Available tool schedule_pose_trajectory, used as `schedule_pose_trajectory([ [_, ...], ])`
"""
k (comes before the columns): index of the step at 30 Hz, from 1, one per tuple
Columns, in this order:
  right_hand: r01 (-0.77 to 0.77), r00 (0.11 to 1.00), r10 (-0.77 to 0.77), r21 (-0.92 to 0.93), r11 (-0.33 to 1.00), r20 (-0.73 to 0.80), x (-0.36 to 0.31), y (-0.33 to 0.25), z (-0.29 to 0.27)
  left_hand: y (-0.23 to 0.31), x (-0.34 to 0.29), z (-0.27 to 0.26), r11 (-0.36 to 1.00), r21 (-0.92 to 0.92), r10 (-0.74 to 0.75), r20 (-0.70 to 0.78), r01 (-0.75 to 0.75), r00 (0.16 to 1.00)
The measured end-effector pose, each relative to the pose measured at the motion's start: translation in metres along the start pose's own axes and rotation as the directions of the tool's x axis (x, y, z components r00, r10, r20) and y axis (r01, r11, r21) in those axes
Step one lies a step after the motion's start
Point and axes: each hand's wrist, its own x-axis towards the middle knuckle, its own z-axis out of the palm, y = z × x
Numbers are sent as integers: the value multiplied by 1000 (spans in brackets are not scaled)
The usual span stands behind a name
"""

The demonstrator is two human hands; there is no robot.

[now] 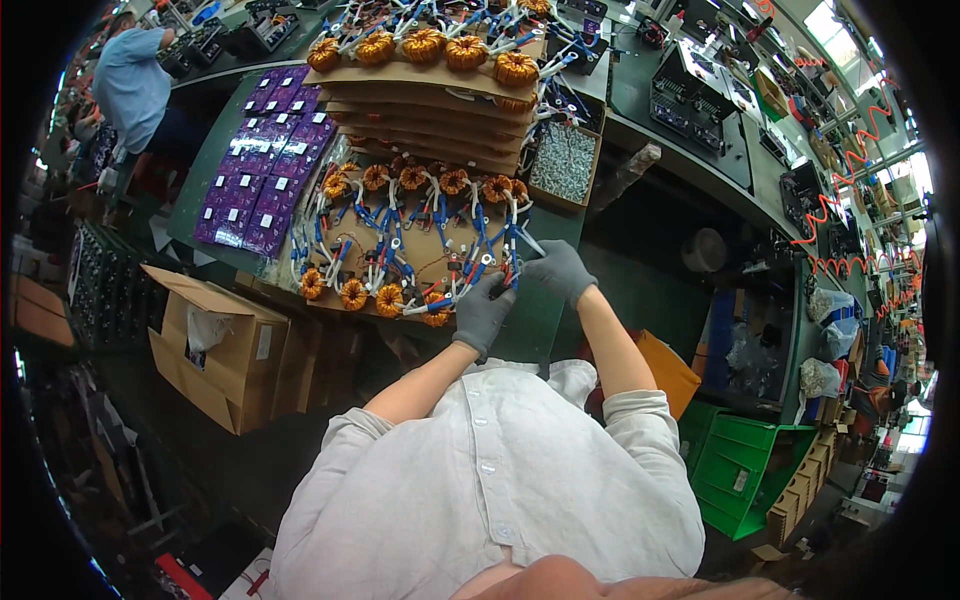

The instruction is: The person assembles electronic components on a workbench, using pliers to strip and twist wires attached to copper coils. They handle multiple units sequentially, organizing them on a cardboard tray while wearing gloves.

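Note:
Both my hands wear dark grey gloves and meet at the right front of a cardboard sheet (pixel 362 243). My left hand (pixel 484 314) is closed, its fingertips pinching blue-sleeved wire leads (pixel 508 270). Just to its right, my right hand (pixel 560 272) closes on the same bundle of leads; the exact grip is partly hidden by the fingers. On the sheet lie rows of copper-wound toroidal coils (pixel 389 299), with white wires, blue sleeves and ring terminals between them. Behind them rises a stack of cardboard layers (pixel 425 130) carrying more coils on top.
Purple circuit boards (pixel 262 165) cover the table's left. A box of small metal parts (pixel 563 163) stands at the right of the stack. Below the table are an open cardboard carton (pixel 230 350) at left and a green crate (pixel 735 470) at right. Another person (pixel 132 80) works far left.

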Motion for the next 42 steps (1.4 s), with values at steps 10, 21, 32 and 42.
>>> schedule_pose_trajectory([
  [10, 82, 993, -86, 56, 995, 79, 10, 20, 26, -3, -1, -2, 997, 8, 79, -36, -79, 996],
  [21, 29, 999, -33, -81, 996, -43, -9, -5, 37, -5, 34, -29, 966, 157, -248, 349, 205, 904],
  [32, 27, 999, -39, 415, 909, 22, 11, 33, 50, 12, 18, -45, 672, -452, -267, 591, 587, 761],
  [42, 44, 998, -19, 405, 913, -64, 8, 27, 43, 0, 23, -27, 816, -425, -197, 433, 392, 879],
])
